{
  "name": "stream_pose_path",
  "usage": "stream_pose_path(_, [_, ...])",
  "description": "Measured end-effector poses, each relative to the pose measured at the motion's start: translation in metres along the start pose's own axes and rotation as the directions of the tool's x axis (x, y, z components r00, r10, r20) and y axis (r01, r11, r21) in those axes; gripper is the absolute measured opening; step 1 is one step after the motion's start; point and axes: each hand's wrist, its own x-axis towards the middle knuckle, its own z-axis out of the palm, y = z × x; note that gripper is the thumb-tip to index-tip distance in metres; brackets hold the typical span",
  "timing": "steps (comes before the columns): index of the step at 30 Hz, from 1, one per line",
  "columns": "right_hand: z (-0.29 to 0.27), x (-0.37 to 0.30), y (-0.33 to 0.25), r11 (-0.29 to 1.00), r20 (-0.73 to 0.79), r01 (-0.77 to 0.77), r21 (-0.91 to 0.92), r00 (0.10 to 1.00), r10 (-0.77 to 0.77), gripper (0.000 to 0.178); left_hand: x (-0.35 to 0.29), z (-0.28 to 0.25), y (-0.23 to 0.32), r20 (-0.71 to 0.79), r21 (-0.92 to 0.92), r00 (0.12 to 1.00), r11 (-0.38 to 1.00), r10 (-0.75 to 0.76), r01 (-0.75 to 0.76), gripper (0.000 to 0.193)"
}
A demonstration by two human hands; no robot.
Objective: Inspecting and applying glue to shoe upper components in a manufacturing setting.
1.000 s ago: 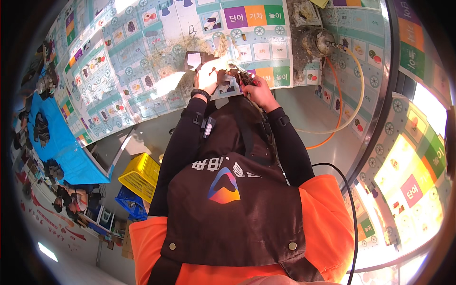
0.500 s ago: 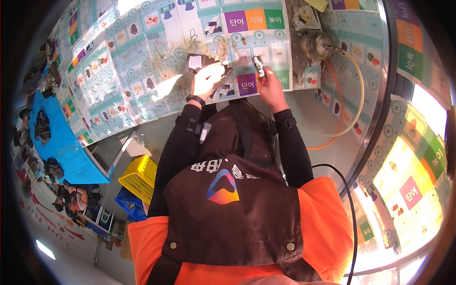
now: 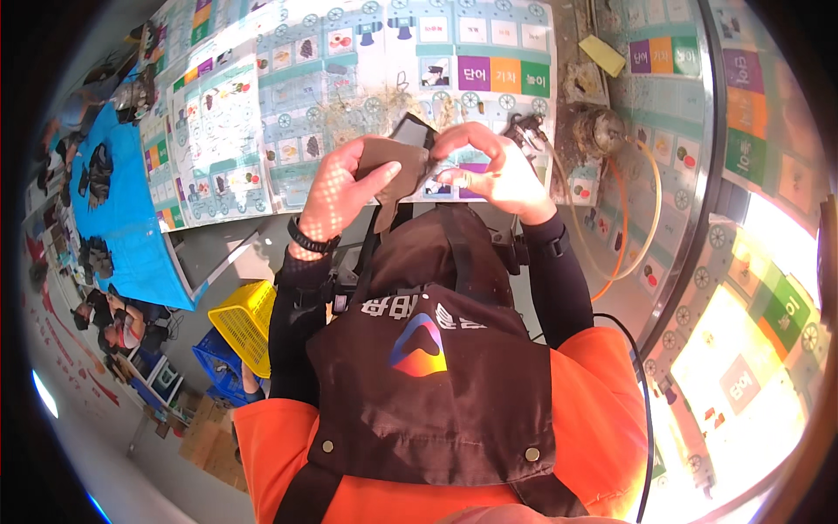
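A flat brown leather-like piece [image 3: 393, 171] is in my left hand [image 3: 336, 188], with the thumb across its face and the fingers behind. My right hand [image 3: 497, 175] curves round its right edge, thumb and forefinger meeting there; the exact grip is partly hidden. A black-edged part with a pale grey face [image 3: 414, 131] juts out beyond the brown piece; whether the two are joined, I cannot tell. Past my right hand, a dark spray-gun-like tool [image 3: 526, 131] lies at the right side of the table.
Printed sheets with coloured pictures cover the worktable [image 3: 305, 96]. A stained round metal pot [image 3: 598, 131] with yellow and orange hoses [image 3: 661, 175] stands to the right. At lower left are a yellow basket [image 3: 244, 323], a blue crate [image 3: 218, 362] and a blue-covered table [image 3: 131, 236].
The slim tool has left my right hand, which now works at the piece's edge. My left hand has lifted and turned the piece, its brown face now showing.
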Motion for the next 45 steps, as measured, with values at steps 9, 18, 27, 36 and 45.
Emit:
stream_pose_path(9, [0.009, 0.002, -0.070, 0.991, -0.046, 0.099, 0.086, 0.994, -0.095, 0.015, -0.048, 0.011, 0.055, -0.229, 0.082, 0.952, 0.979, 0.201, -0.187, 0.020])
stream_pose_path(18, [0.035, -0.003, -0.135, 0.994, -0.207, 0.102, -0.047, 0.972, -0.110, 0.016, -0.078, -0.008, 0.085, -0.175, 0.060, 0.936, 0.952, 0.305, -0.299, 0.018])
stream_pose_path(27, [0.063, -0.007, -0.164, 0.943, -0.329, 0.181, -0.279, 0.905, -0.271, 0.018, -0.100, -0.025, 0.096, -0.119, 0.154, 0.912, 0.915, 0.393, -0.374, 0.018])
stream_pose_path(36, [0.069, -0.012, -0.176, 0.918, -0.315, 0.170, -0.357, 0.903, -0.290, 0.020, -0.110, -0.030, 0.100, -0.090, 0.103, 0.920, 0.922, 0.382, -0.373, 0.020])
stream_pose_path(45, [0.071, -0.010, -0.180, 0.918, -0.302, 0.182, -0.352, 0.907, -0.295, 0.021, -0.114, -0.032, 0.102, -0.103, 0.031, 0.924, 0.930, 0.368, -0.367, 0.019])
